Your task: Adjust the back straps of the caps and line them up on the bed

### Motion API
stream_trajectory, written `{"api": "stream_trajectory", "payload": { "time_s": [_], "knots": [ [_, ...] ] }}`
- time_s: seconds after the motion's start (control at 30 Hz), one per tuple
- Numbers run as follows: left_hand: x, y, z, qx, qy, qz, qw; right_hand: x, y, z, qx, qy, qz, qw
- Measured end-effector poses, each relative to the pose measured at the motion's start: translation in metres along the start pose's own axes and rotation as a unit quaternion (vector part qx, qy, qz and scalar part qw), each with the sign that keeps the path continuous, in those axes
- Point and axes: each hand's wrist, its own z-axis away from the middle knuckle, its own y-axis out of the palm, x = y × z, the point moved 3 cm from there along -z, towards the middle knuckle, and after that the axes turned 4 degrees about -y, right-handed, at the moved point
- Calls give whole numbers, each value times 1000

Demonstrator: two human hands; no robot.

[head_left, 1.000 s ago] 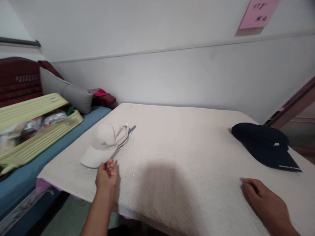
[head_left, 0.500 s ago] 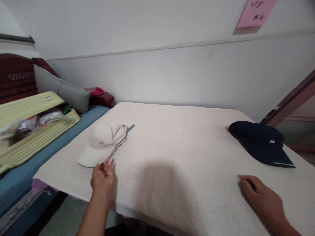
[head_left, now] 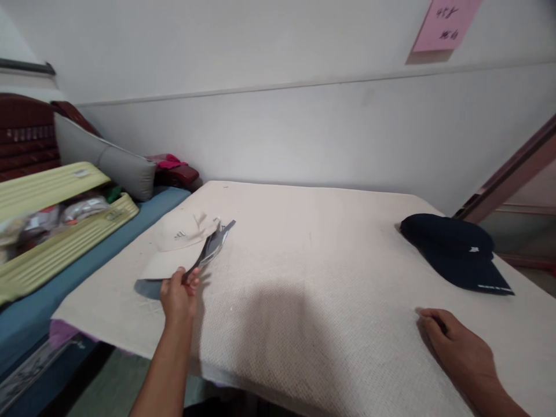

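Note:
A cream baseball cap (head_left: 178,234) with a small logo lies at the left of the cloth-covered table (head_left: 278,231). My left hand (head_left: 179,295) is closed on the near edge of this cap, by the brim, and tilts that side up. Under the raised edge a dark grey inside and a strap (head_left: 228,227) show. Far to the right lies a navy baseball cap (head_left: 452,252) with a white emblem and its brim toward me. My right hand (head_left: 460,347) rests on the cloth nearer to me than the navy cap, apart from it, with fingers curled and nothing seen in them.
Left of the table is a blue-covered bed (head_left: 95,243) bearing a grey cushion (head_left: 104,156) and an open pale-green case (head_left: 78,237) with bagged items. A white wall (head_left: 282,139) with a pink note (head_left: 447,26) rises behind.
The near edge of the cream cap has been raised by my left hand, so its dark inside shows more. My right hand has stayed on the cloth. The view has shifted slightly.

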Motion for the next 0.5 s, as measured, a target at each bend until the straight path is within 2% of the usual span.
{"api": "stream_trajectory", "payload": {
  "time_s": [0.2, 0.37, 0.5],
  "knots": [
    [-7, 17, 18, 69, 93, 2, 993, 0, 1, 2, -6, -1, -18, 1000],
    [-8, 38, 49, 106, 159, 5, 982, 0, 1, 2, -10, -2, -28, 1000],
    [8, 58, 94, 147, 130, 4, 981, 7, -2, 4, -20, 6, -67, 998]
  ]
}}
